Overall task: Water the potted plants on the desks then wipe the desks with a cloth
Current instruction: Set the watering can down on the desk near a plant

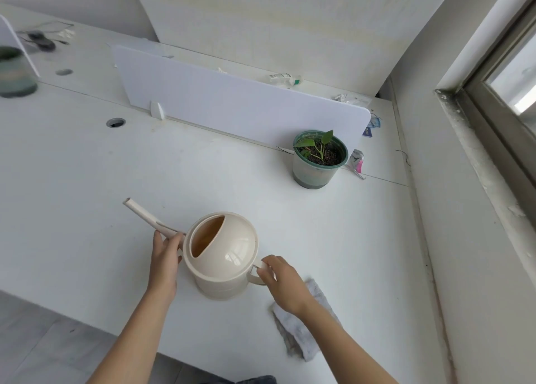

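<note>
A cream plastic watering can (229, 256) stands on the white desk (87, 195), its long spout pointing up and left. My left hand (165, 260) holds the base of the spout, fingers wrapped round it. My right hand (282, 282) pinches the can's handle on the right side. A grey-white cloth (301, 334) lies on the desk under my right wrist, partly hidden by it. A small green plant in a translucent green-rimmed pot (319, 159) stands farther back right, by the divider. Another pot (16, 72) shows blurred at the far left.
A white divider panel (232, 102) runs across the desk's back. Cable holes (115, 122) sit at the left. Small packets and a tube (285, 79) lie behind and beside the divider. A wall and window sill (478, 166) bound the right side. The desk's front edge runs below my arms.
</note>
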Motion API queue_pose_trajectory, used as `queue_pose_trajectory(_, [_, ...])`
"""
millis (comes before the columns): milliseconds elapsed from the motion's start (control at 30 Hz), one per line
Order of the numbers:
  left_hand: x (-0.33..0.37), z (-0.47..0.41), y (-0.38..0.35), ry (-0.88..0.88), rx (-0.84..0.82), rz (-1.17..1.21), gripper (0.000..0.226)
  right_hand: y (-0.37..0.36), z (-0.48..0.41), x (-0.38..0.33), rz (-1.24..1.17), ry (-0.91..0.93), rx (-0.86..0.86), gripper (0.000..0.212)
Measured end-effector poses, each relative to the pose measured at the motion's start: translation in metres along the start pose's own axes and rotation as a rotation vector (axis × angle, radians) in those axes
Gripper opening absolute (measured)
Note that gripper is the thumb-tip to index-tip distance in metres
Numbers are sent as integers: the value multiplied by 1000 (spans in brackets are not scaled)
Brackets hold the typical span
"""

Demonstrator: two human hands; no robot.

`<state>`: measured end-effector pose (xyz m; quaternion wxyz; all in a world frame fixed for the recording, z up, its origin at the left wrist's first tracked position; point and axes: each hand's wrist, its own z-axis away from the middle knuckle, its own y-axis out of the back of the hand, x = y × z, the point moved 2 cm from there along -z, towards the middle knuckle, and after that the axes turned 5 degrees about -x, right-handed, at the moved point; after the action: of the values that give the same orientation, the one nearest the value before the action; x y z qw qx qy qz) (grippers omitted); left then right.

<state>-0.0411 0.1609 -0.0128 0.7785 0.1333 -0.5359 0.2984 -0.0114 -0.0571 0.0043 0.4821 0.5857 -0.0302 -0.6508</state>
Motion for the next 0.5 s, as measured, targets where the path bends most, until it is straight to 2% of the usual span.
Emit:
queue_pose_trajectory(33, [3, 2, 0, 14, 11, -68, 30, 0, 0, 1, -21, -7, -4, 11])
queue_pose_trajectory(100, [16, 11, -1, 22, 58, -227, 40, 1, -1, 4, -111, -32, -32, 20])
queue_pose_trajectory(167, [36, 20, -7, -62, 105, -342, 50, 8, -2, 3, -237, -66, -52, 36])
queue_pose_trajectory(233, [58, 29, -18, -165, 90, -362, 54, 26, -5, 2, -314, -74, -5, 42])
queue_pose_trajectory(400, [93, 34, -81, -273, -124, -396, 44, 90, -15, 14, -409, -136, 178, 36])
queue_pose_trajectory(500, [97, 23, -132, -330, -268, -553, 49, 124, -17, 34, -435, -212, 231, 37])
